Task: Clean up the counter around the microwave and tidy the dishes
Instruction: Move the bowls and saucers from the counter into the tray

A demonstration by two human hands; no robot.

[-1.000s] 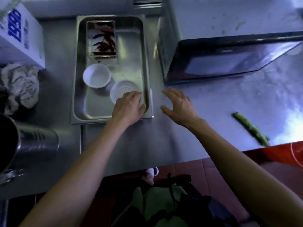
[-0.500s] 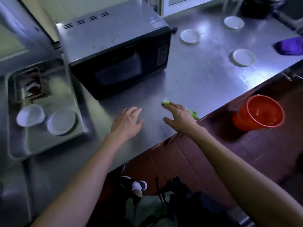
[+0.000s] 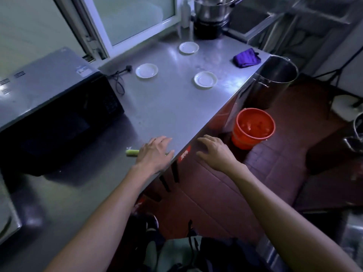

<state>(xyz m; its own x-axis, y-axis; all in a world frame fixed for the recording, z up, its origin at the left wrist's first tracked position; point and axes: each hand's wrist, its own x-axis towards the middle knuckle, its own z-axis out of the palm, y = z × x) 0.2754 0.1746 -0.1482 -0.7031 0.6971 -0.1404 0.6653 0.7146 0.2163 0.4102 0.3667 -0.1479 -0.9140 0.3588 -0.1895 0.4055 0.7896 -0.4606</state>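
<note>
Head view: left hand (image 3: pixel 155 152) (fingers flat) covers green stalk (image 3: pixel 132 152).

1 head view, looking down close over counter (image 3: pixel 172 114) edge

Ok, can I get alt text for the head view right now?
A person's left hand rests over a green vegetable stalk at the steel counter edge beside a black microwave; the right hand hovers open past the edge. Three white saucers sit farther along, an orange bucket below.
</note>
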